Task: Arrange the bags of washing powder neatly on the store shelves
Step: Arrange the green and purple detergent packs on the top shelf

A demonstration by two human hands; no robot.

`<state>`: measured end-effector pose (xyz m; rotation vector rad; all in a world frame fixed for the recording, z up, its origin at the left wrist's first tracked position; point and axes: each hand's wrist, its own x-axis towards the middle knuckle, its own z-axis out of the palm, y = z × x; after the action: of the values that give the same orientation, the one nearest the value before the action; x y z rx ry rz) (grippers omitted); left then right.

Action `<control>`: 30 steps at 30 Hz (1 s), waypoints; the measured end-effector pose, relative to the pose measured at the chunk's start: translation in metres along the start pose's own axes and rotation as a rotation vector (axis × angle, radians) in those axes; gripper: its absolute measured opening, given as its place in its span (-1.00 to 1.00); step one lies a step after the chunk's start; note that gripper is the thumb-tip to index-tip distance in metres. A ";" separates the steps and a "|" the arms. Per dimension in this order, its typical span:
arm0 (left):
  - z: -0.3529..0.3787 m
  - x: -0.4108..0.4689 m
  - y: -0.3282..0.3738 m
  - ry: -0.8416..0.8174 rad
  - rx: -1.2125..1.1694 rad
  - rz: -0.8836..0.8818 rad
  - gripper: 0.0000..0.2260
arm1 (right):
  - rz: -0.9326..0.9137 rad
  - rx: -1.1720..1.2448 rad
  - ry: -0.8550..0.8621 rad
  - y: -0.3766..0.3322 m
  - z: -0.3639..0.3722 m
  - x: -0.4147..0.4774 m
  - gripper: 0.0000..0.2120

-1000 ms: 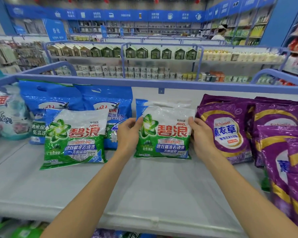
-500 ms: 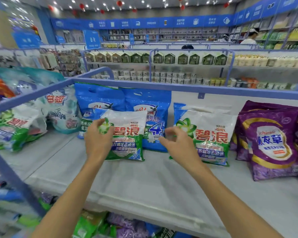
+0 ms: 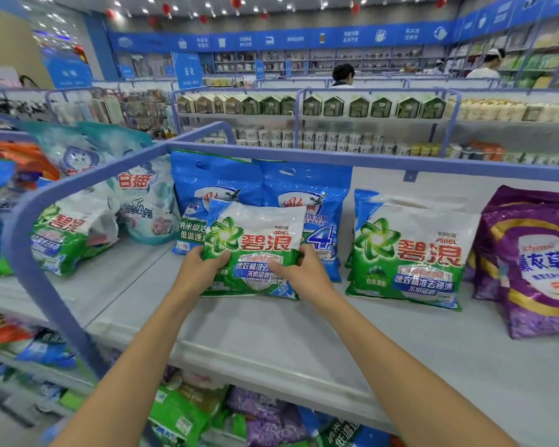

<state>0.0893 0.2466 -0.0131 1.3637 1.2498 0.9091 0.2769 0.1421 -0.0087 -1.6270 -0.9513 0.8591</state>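
Observation:
A green and white washing powder bag (image 3: 255, 240) stands on the grey shelf (image 3: 271, 330), leaning back against two blue bags (image 3: 307, 195). My left hand (image 3: 200, 269) grips its lower left edge, thumb on the front. My right hand (image 3: 300, 269) holds its lower right side, fingers curled over the front. A second green and white bag (image 3: 410, 250) stands apart to the right, untouched. Purple bags (image 3: 536, 259) stand at the far right.
A blue rail (image 3: 88, 179) divides this shelf from the left bay, which holds another green bag (image 3: 68, 233) and pale teal bags (image 3: 146, 201). The lower shelf holds several mixed bags (image 3: 188, 411). Two people stand among distant aisles.
Both hands left the right green bag, moved left and took hold of the left green bag. The view swung left.

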 end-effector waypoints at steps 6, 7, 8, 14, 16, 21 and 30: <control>0.006 -0.022 0.011 -0.187 -0.170 -0.068 -0.69 | 0.052 0.200 -0.094 0.002 -0.032 -0.009 -0.64; 0.012 -0.028 0.013 -0.226 -0.197 -0.072 -0.72 | 0.048 0.217 -0.105 0.001 -0.042 -0.014 -0.65; 0.019 -0.034 0.016 -0.266 -0.224 -0.074 -0.75 | 0.049 0.235 -0.112 0.000 -0.052 -0.020 -0.66; 0.078 -0.067 0.034 -0.442 -0.299 -0.048 -0.74 | 0.056 0.312 -0.012 0.018 -0.121 -0.052 -0.59; 0.099 -0.077 0.041 -0.464 -0.328 -0.041 -0.77 | 0.047 0.382 0.047 0.026 -0.141 -0.062 -0.67; 0.157 -0.098 0.053 -0.477 -0.354 -0.027 -0.85 | -0.015 0.494 0.195 0.033 -0.188 -0.083 -0.81; 0.218 -0.096 0.066 -0.327 -0.439 -0.031 -0.85 | 0.008 0.464 0.375 0.033 -0.231 -0.085 -0.90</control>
<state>0.2961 0.1159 0.0212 1.0834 0.7640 0.8384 0.4505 -0.0336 0.0180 -1.3226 -0.4421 0.6837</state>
